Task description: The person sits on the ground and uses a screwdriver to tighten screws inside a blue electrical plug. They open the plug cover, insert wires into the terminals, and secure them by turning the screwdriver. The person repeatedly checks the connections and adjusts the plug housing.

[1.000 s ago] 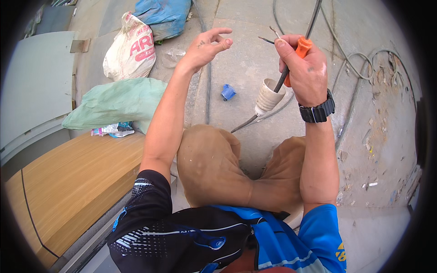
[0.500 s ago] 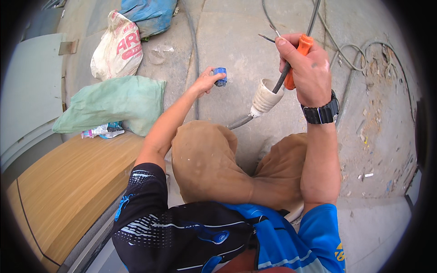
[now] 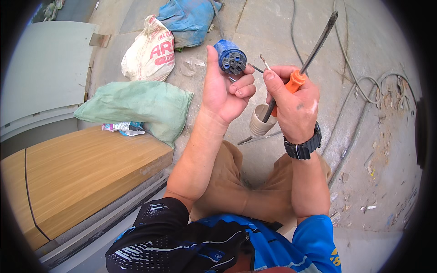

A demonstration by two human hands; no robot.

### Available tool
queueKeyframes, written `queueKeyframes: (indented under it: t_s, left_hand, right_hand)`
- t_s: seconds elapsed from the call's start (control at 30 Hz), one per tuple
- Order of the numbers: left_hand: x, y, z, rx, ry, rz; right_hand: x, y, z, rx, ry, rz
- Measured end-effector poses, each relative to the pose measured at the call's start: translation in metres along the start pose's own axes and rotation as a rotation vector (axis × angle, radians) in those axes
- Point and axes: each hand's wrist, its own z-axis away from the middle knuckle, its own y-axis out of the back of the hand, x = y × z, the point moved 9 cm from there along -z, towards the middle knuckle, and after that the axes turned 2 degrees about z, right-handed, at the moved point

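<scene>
My left hand [image 3: 224, 96] holds up a round blue electrical plug insert [image 3: 231, 58], its dark end with several round holes turned toward me. A little to the right, my right hand [image 3: 297, 105] is closed round an orange-handled screwdriver [image 3: 297, 80], blade pointing up and away, and a black cable [image 3: 269, 112]. A cable core with a bare copper end [image 3: 264, 61] sticks up by the right thumb, and a darker core reaches toward the plug insert. Below the right hand the cable runs through a pale, ribbed plug housing [image 3: 260, 123].
At the left lie a white printed sack [image 3: 148, 57], a blue bag [image 3: 189, 20] and a green sack [image 3: 136, 102] by a wood-patterned panel [image 3: 91, 168]. Loose cables [image 3: 359, 86] curl over the concrete floor at the right, near scattered debris [image 3: 387, 118].
My left hand has brought the blue plug insert closer to me and turned its holed end up, near the wire ends. The right hand has shifted slightly left and lower, still holding screwdriver and cable.
</scene>
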Motion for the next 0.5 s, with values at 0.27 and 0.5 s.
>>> queueKeyframes:
  t_s: [0.27, 0.5]
  left_hand:
    - [0.002, 0.009, -0.006, 0.044, -0.035, -0.026]
    - [0.0, 0.004, -0.006, 0.012, -0.009, 0.009]
  right_hand:
    - [0.013, -0.002, 0.004, -0.026, -0.01, 0.032]
    - [0.011, -0.002, 0.004, -0.018, -0.017, 0.007]
